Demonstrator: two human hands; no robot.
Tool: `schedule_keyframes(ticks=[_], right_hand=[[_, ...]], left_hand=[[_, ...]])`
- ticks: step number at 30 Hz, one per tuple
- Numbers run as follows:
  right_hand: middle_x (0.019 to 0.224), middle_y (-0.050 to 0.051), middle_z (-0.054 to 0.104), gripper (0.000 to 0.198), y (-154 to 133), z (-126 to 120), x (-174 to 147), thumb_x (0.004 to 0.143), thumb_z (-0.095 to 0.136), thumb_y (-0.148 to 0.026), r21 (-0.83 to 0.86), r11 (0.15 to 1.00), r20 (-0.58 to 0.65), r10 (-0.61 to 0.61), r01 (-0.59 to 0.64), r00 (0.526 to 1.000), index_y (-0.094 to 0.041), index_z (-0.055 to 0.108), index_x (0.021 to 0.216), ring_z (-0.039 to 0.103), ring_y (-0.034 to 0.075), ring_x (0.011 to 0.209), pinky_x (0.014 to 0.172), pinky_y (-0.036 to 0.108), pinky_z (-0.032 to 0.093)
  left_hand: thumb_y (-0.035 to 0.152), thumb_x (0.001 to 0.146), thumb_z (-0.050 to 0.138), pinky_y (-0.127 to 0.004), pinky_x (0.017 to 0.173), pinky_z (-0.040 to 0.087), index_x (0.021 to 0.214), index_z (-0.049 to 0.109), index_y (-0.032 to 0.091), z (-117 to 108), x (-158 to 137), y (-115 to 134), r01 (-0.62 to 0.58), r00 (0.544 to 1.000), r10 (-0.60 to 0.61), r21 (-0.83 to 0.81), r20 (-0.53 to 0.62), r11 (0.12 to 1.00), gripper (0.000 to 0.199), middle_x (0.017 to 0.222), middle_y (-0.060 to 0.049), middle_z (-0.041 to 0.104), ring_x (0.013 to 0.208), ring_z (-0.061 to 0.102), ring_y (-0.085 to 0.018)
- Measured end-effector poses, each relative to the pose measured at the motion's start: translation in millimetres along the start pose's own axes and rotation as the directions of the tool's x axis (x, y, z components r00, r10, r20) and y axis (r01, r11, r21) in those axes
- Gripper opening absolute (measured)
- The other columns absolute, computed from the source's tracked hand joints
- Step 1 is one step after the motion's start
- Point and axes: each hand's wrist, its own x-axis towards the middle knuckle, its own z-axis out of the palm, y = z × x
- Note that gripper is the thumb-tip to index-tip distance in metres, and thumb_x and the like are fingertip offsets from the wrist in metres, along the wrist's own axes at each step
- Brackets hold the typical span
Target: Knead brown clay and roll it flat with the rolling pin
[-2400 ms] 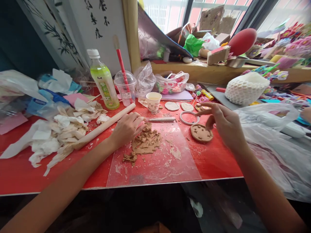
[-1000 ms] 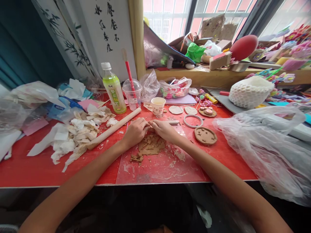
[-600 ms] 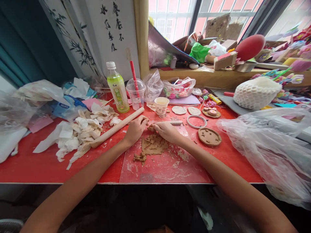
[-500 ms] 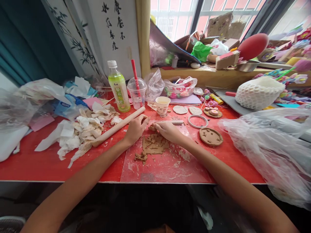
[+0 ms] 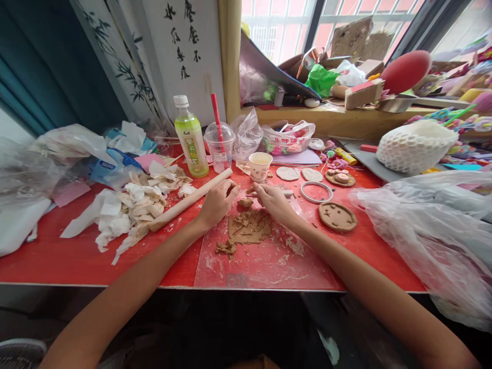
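My left hand (image 5: 217,204) is curled, thumb and fingertips drawn together; anything between them is hidden. Across from it, my right hand (image 5: 273,202) has its fingers pinched together, and what they hold, if anything, cannot be made out. A pale stick (image 5: 287,193) lies partly hidden behind the right hand. Between the hands sits a small brown clay lump (image 5: 245,203), apart from both. Closer to me lies a flat, rough-topped clay slab (image 5: 249,228) on a clear plastic sheet (image 5: 265,274). Crumbly clay scraps (image 5: 226,248) sit at the slab's lower left.
A paper cup (image 5: 260,168) stands just beyond my hands. Left are a rolling pin (image 5: 190,200), crumpled tissues (image 5: 134,205), a drink bottle (image 5: 191,141) and a plastic cup (image 5: 220,148). Right are a ring (image 5: 316,199), a clay disc (image 5: 337,217) and a plastic bag (image 5: 418,225).
My right hand has come off the clay lump and moved slightly up and right, leaving the lump in plain sight. The left thumb and fingers have drawn closer. The view has shifted slightly.
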Motion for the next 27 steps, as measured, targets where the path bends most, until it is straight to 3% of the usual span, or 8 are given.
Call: schedule_keyframes(ticks=[5, 9, 14, 20, 27], right_hand=[[0.051, -0.005, 0.035, 0.055, -5, 0, 0, 0.086, 0.033, -0.059, 0.083, 0.996, 0.078, 0.02, -0.027, 0.997, -0.013, 0.063, 0.08, 0.033, 0.009, 0.048, 0.05, 0.024, 0.028], [0.05, -0.005, 0.037, 0.055, -6, -1, 0, 0.087, 0.034, -0.059, 0.109, 0.993, 0.12, 0.034, -0.047, 0.992, -0.014, 0.063, 0.076, 0.035, 0.008, 0.046, 0.049, 0.023, 0.028], [0.05, -0.005, 0.038, 0.051, -9, -2, -1, 0.088, 0.035, -0.055, 0.097, 0.995, 0.161, 0.012, -0.028, 0.987, -0.014, 0.06, 0.071, 0.035, 0.007, 0.047, 0.047, 0.023, 0.026], [0.05, -0.005, 0.038, 0.049, -17, -3, -3, 0.088, 0.037, -0.055, 0.139, 0.984, 0.188, 0.081, -0.109, 0.979, -0.014, 0.058, 0.071, 0.033, 0.007, 0.046, 0.046, 0.023, 0.023], [0.055, -0.005, 0.04, 0.045, -21, -4, -4, 0.082, 0.047, -0.056, 0.181, 0.975, 0.223, 0.087, -0.129, 0.971, -0.015, 0.053, 0.065, 0.032, 0.006, 0.048, 0.046, 0.023, 0.021]], left_hand=[[0.024, 0.088, 0.051, -0.027, 0.073, 0.045, 0.086, 0.056, 0.017, 1, -2, 2, -0.122, 0.992, 0.123, -0.039, 0.014, 0.992, 0.009, 0.083, -0.001, 0.062, 0.076, 0.056, -0.013], [0.024, 0.088, 0.053, -0.026, 0.069, 0.047, 0.089, 0.054, 0.017, 2, -3, 3, -0.125, 0.992, 0.125, -0.032, 0.004, 0.992, 0.008, 0.084, -0.001, 0.06, 0.071, 0.055, -0.011], [0.024, 0.089, 0.051, -0.029, 0.078, 0.046, 0.093, 0.057, 0.018, -2, -2, 4, -0.181, 0.982, 0.182, 0.011, -0.047, 0.983, 0.01, 0.091, -0.003, 0.061, 0.084, 0.057, -0.014], [0.026, 0.089, 0.053, -0.026, 0.069, 0.046, 0.098, 0.054, 0.018, -2, -3, 4, -0.161, 0.987, 0.161, 0.0, -0.025, 0.987, 0.013, 0.091, -0.002, 0.06, 0.075, 0.054, -0.011], [0.027, 0.089, 0.052, -0.025, 0.064, 0.044, 0.092, 0.054, 0.017, 0, -5, 4, -0.247, 0.969, 0.247, 0.021, 0.014, 0.969, 0.01, 0.083, -0.001, 0.057, 0.07, 0.052, -0.011]])
